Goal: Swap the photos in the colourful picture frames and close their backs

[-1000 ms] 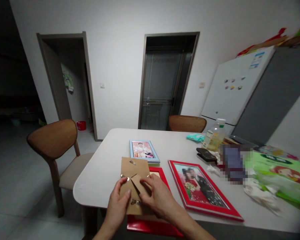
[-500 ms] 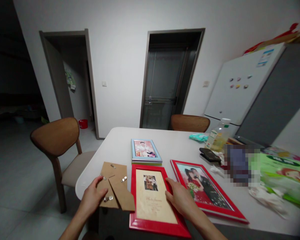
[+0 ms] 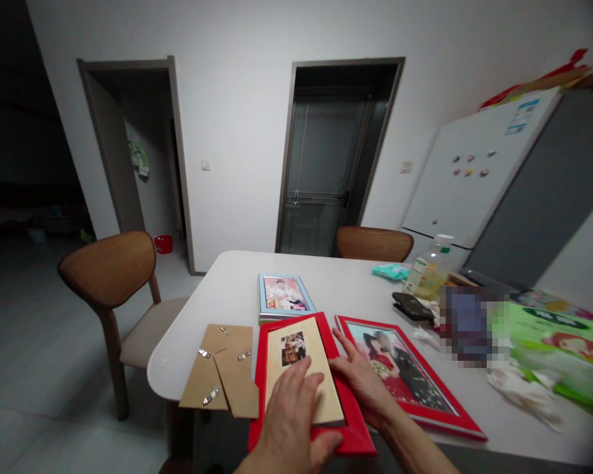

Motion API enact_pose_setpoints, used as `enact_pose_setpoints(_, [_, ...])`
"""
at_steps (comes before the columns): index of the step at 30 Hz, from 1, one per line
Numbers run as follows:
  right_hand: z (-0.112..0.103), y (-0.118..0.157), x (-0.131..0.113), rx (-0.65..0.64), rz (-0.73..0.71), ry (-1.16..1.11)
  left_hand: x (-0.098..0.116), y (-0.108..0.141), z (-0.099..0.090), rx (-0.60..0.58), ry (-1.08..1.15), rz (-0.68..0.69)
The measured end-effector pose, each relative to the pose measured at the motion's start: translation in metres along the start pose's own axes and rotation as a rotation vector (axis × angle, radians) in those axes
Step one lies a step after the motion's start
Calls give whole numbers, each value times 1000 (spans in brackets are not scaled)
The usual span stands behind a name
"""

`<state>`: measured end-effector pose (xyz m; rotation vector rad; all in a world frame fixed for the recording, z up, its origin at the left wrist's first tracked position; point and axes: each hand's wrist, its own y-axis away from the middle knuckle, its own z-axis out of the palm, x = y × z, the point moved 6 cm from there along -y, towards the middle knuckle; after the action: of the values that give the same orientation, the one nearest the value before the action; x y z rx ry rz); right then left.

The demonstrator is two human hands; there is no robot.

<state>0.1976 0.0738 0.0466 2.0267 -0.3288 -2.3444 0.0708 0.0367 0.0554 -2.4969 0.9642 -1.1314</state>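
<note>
A red photo frame (image 3: 353, 421) is at the near table edge, slightly raised and tilted. In it lies a cream insert sheet (image 3: 312, 332) with a small printed photo, sitting askew with its lower edge standing proud. My left hand (image 3: 291, 415) rests over the sheet, fingers spread and thumb near the frame's bottom bar. My right hand (image 3: 363, 385) grips the frame's right side, some fingers stretched past the edge. To the left is the brown backing board (image 3: 212, 368) with metal clips and a cut stand flap. A second red frame (image 3: 405, 375) holding a couple's picture lies to the right.
A light-blue frame (image 3: 284, 296) lies behind on the white table (image 3: 227, 283). At right are a bottle (image 3: 427, 270), a dark wallet-like item (image 3: 412, 306), crumpled tissue (image 3: 524, 392) and a green package (image 3: 548, 336). Wooden chairs (image 3: 111, 270) stand left and behind.
My left hand has left the backing board and moved right onto the cream sheet. The sheet now sits askew in the frame. My right hand keeps hold of the frame's right side.
</note>
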Motion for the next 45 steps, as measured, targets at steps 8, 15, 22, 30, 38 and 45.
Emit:
enact_pose_setpoints(8, [-17,-16,2,32,-91,213,11,-9,-34,210,-22,132])
enact_pose_setpoints(15, [-43,-38,10,195,-266,1033,-64,30,-84,556,162,-387])
enact_pose_setpoints(22, [-38,-39,18,208,-312,1327,-98,61,-71,509,121,-457])
enact_pose_setpoints(30, [-34,-36,19,180,-326,1381,-98,62,-66,328,-122,-394])
enact_pose_setpoints(38, [3,-32,18,88,-386,944,-73,49,-46,140,-177,-163])
enact_pose_setpoints(45, [60,-39,34,-46,-201,155,-52,31,-22,-4,-157,-65])
